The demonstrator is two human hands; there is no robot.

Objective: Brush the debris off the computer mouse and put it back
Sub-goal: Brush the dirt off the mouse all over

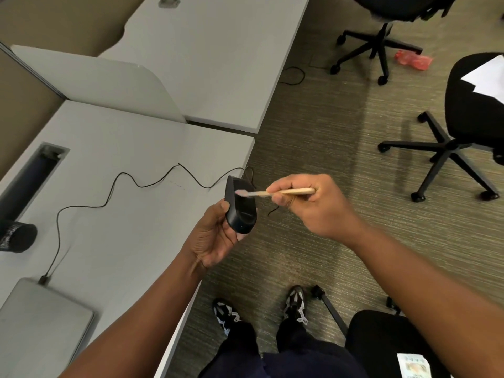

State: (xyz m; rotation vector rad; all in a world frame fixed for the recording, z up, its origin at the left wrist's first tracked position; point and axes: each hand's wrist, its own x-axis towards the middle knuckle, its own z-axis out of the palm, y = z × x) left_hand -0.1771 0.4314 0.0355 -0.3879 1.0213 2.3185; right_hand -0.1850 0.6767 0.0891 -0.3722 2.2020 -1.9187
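Observation:
My left hand (215, 236) grips a black wired computer mouse (241, 207) from below, tipped on its side just past the desk's edge. My right hand (305, 203) pinches a small brush (272, 192) with a pale wooden handle. Its bristles touch the mouse's upper side. The mouse's thin black cable (109, 192) snakes back over the grey desk (114, 148) to a plug at a closed grey laptop (38, 323) at the lower left.
A black cylindrical object (16, 237) lies at the desk's left edge beside a cable slot (32, 178). A second desk (218, 64) stands behind a divider. Black office chairs (469, 126) stand on the carpet at right, one with papers. My feet (261, 309) are below.

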